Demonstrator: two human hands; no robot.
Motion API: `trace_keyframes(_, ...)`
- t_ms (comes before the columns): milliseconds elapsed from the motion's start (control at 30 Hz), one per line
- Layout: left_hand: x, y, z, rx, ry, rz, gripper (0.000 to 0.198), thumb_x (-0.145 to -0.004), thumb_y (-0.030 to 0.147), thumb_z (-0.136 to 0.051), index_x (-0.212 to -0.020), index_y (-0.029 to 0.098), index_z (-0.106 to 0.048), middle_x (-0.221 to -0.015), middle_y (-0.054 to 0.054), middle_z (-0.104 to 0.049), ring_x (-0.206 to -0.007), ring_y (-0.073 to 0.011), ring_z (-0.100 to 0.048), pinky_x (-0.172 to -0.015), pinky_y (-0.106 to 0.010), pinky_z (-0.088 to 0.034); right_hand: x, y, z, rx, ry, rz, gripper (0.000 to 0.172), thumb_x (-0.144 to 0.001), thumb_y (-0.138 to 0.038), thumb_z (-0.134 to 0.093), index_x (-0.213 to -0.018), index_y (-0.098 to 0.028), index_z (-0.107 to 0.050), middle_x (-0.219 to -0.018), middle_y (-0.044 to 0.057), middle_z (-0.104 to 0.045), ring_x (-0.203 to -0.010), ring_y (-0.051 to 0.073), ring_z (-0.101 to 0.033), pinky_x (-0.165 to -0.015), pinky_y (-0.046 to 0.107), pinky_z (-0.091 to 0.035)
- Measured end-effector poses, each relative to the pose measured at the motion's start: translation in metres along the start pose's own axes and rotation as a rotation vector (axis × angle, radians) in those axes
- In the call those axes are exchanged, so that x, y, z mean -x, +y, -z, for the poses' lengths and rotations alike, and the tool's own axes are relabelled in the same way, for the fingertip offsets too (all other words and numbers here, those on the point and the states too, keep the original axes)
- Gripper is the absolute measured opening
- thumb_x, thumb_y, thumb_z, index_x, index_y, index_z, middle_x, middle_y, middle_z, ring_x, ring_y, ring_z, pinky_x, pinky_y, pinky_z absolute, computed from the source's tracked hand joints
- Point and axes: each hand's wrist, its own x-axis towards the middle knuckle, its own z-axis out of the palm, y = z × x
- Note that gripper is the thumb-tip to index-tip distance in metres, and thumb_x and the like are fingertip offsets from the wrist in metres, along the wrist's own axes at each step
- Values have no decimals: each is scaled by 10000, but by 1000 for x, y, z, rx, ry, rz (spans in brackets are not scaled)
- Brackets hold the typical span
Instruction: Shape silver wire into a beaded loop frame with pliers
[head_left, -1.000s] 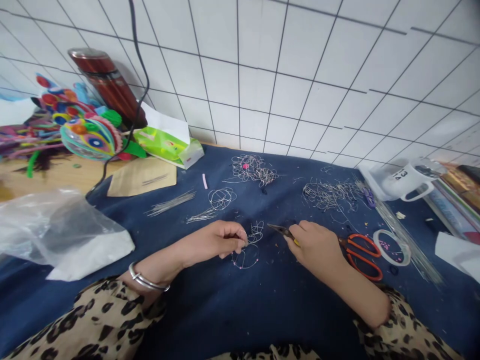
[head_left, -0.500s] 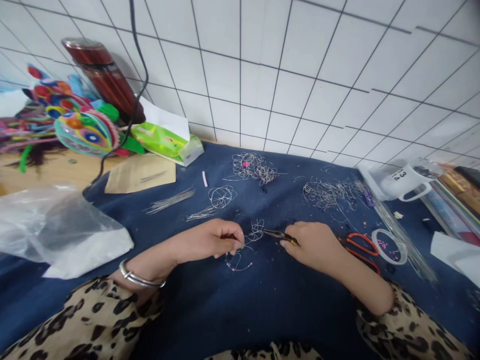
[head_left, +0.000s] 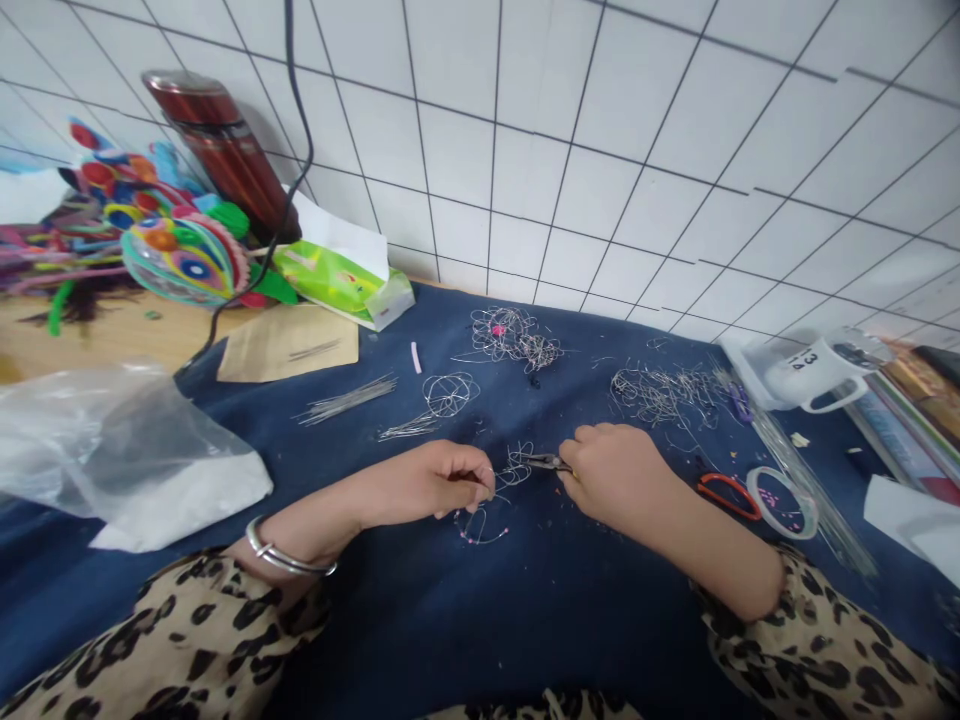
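The left hand [head_left: 442,482] pinches the wire [head_left: 516,468] over the bench [head_left: 495,620]; the right hand [head_left: 611,465] clasps pliers [head_left: 545,462], their tips at its loops. Tangles [head_left: 538,351] lie beyond. Scissors [head_left: 726,504], partly hidden by the right arm [head_left: 709,535], lie beside the bead dish [head_left: 809,522]; a bag [head_left: 142,455] lies near the left arm [head_left: 319,518].

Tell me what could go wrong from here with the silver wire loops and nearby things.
The narrow dark metal pliers in the right hand have their tips at the thin silver wire loops; squeezing hard could bend the loops out of shape.
The left hand seems to have only a fingertip pinch on them, so a tug might slip them free.
The right forearm lies close to the round white-rimmed dish of pink beads and could knock it.
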Motion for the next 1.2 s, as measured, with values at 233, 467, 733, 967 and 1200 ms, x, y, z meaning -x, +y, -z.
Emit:
trace_keyframes(233, -1, -1, -2, -10, 1, -9, 104, -776, 184, -460, -797, 152, -556, -660, 29, -508, -495, -67, -412, -469, -177, -333, -5, -14, 1, 53, 1, 16, 139, -767, -238, -497, -771, -167, -617, -762, 86, -600, -720, 235, -556, -604, 332, -336)
trace_keyframes(467, 1, -1, -2, -14, 10, -2, 107, -783, 203, -465, -793, 154, -559, -661, 25, -509, -503, -71, -423, -468, -173, -340, -6, -14, 0, 61, -46, 10, 105, -747, -200, -517, -757, -175, -618, -732, 74, -603, -672, 231, -568, -555, 308, -327)
trace_keyframes(733, 0, 0, -4, 22, 59, 0, 116, -792, 206, -464, -807, 154, -566, -634, 38, -493, -500, -69, -409, -467, -177, -328, 7, 10, -6, -115, 21, -106, 216, -817, -343, -459, -769, -189, -602, -734, 36, -595, -682, 167, -555, -561, 249, -313)
trace_keyframes(967, -2, 3, -10, 189, 113, 15, 113, -779, 230, -508, -815, 143, -570, -667, 21, -533, -509, -71, -405, -474, -186, -328, 22, 19, -25, -979, -198, -54, 292, -808, -437, -477, -764, -171, -587, -599, -42, -476, -535, 72, -427, -507, 184, -311)
trace_keyframes(1200, -1, 0, -13, 365, 52, -19, 169, -810, 275, -521, -827, 121, -590, -671, 3, -560, -455, -47, -367, -468, -193, -294, 19, 9, -43, -1285, -293, 40, 310, -785, -445, -524, -810, -145, -597, -592, -39, -452, -527, 69, -402, -510, 187, -321)
